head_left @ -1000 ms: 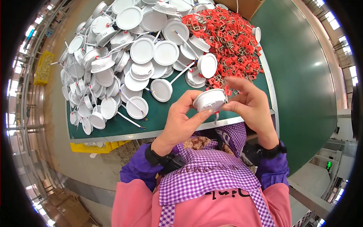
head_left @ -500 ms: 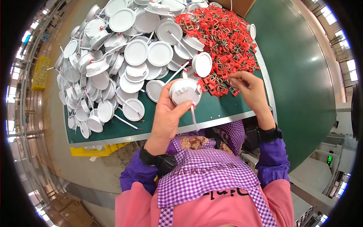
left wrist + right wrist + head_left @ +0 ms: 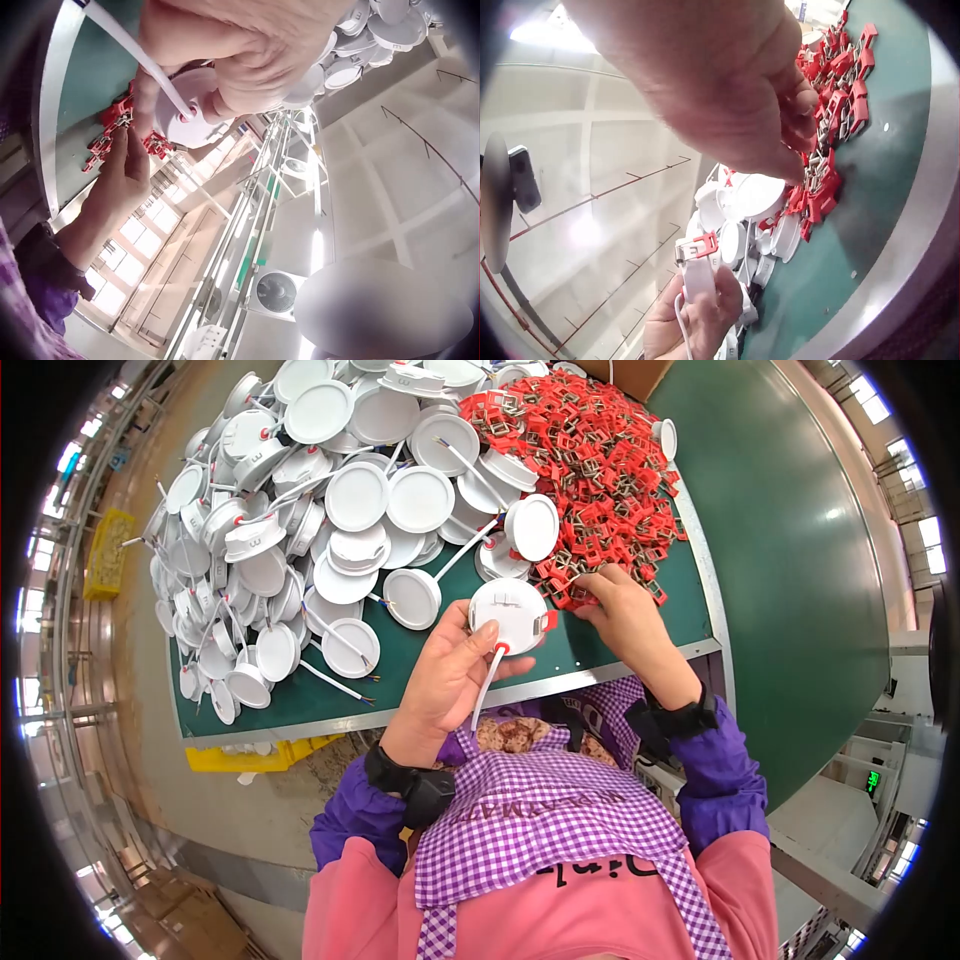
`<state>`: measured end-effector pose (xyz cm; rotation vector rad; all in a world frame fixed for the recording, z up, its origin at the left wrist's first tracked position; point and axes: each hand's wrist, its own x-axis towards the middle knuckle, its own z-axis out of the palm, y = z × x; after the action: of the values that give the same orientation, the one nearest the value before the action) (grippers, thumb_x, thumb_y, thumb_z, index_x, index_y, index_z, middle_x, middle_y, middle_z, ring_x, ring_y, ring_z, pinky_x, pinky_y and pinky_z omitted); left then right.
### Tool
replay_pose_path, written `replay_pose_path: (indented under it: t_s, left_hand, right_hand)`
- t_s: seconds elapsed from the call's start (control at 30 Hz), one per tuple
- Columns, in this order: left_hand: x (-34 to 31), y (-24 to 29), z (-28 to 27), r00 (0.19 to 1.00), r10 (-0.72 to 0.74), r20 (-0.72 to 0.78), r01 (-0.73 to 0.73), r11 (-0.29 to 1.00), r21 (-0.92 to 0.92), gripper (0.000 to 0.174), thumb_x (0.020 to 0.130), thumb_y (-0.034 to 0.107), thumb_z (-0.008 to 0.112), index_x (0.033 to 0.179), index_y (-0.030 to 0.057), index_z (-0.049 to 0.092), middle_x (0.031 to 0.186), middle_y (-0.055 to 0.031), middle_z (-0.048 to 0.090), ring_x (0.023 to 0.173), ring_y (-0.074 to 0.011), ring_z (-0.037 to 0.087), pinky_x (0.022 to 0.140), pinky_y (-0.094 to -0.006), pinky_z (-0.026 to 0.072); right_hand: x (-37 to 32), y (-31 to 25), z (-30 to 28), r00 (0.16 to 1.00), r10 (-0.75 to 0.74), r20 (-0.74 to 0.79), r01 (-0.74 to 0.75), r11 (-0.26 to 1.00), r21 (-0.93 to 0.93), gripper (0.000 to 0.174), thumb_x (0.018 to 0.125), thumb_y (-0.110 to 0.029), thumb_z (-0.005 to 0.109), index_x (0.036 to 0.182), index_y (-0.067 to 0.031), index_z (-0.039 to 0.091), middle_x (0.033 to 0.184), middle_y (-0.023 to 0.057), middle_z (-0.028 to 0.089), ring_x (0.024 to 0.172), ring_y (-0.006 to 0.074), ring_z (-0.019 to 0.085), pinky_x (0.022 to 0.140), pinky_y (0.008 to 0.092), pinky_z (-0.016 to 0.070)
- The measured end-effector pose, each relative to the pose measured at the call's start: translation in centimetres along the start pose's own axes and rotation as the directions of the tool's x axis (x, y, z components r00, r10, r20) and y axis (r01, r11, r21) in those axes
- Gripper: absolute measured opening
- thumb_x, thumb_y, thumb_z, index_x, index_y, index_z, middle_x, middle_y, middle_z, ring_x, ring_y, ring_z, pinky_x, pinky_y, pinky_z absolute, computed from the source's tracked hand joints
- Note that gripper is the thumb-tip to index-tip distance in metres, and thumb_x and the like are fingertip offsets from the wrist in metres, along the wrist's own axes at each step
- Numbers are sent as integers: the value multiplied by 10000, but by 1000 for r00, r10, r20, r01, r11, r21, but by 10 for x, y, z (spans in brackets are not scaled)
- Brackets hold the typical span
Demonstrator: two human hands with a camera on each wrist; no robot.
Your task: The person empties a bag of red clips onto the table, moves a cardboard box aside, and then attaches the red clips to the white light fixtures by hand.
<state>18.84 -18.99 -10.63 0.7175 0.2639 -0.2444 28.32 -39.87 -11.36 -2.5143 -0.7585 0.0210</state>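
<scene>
My left hand (image 3: 440, 685) holds a white round downlight (image 3: 508, 622), back face up, with the thumb on its edge near a red cable grommet. A white cable (image 3: 485, 692) hangs down from there. On the lamp's right side sits a red spring clip (image 3: 549, 621), which also shows on the lamp rim in the right wrist view. My right hand (image 3: 632, 625) has its bent fingertips at the near edge of a heap of red clips (image 3: 610, 470). In the right wrist view those fingertips are among the clips; I cannot tell whether they pinch one.
A large pile of white downlights (image 3: 355, 497) with cables covers the table's left and back. One downlight (image 3: 531, 527) leans near the red heap. A metal edge strip (image 3: 590, 676) borders the green table, and a cardboard box (image 3: 640, 374) stands behind. Yellow crates are at the left.
My right hand left the lamp for the red clips, then shifted left to the heap's near edge. My left hand turned the lamp back face up, moved it left, then slightly right again.
</scene>
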Motion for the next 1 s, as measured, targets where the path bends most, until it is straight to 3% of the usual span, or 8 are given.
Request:
replay_pose_path:
  t_s: [0.27,0.43,0.63,0.73,0.8,0.83,0.93,1.0]
  left_hand:
    - [2,0,-1,997,-65,-51,74,976,203,328,890,86,562,1189,1,456,1121,-110,583,998,-214,607,825,-335,529]
    - [6,-4,0,986,-166,1,160,949,273,329,882,75,571,1187,-6,476,1104,-95,588,949,-173,610,789,-298,529]
    - [10,-7,4,974,-223,38,193,905,379,349,874,83,585,1194,-7,479,1076,-76,596,904,-127,603,733,-250,523]
    - [11,-6,6,968,-246,46,201,872,446,348,871,93,587,1188,-8,484,1057,-71,604,886,-113,602,708,-236,524]
    - [12,-3,11,962,-269,39,218,849,482,346,869,99,588,1182,-9,489,1045,-70,609,872,-107,604,692,-229,525]
    - [11,-1,14,959,-282,35,223,823,522,333,867,105,590,1165,-11,500,1024,-70,616,850,-106,608,675,-227,526]
    - [15,1,17,949,-313,37,231,770,594,303,860,119,595,1124,-12,524,978,-72,629,803,-102,611,640,-223,523]
    - [18,2,19,941,-335,40,238,744,625,287,855,126,598,1099,-13,536,952,-72,635,778,-99,611,622,-220,519]
  right_hand:
    - [1,8,-9,987,155,47,-162,950,268,119,725,-92,685,806,-22,632,796,124,583,756,279,600,649,354,466]
    - [-12,5,-12,964,214,-156,-151,928,341,63,781,-37,643,842,-24,639,718,51,603,638,151,573,608,293,457]
    - [-23,0,-8,902,419,105,-391,689,610,93,833,-34,614,924,-19,621,745,43,607,678,95,550,647,243,459]
    - [-23,6,-4,957,276,-87,-182,809,559,116,837,-21,601,950,-23,628,781,54,616,676,101,552,657,238,462]
    - [-20,11,-8,917,-156,-367,165,986,-6,141,844,-13,588,977,-26,630,826,49,623,676,108,560,651,242,464]
    - [-22,7,-10,919,-153,-362,164,986,-2,141,844,-13,588,977,-26,630,826,49,623,676,108,560,651,242,464]
    - [-23,-8,-19,966,151,-210,-72,936,344,152,840,-9,594,986,-31,629,856,42,621,696,110,566,653,246,467]
    - [-22,-17,-20,938,344,44,-290,707,645,137,830,-10,612,966,-22,621,845,36,617,719,108,563,646,252,467]
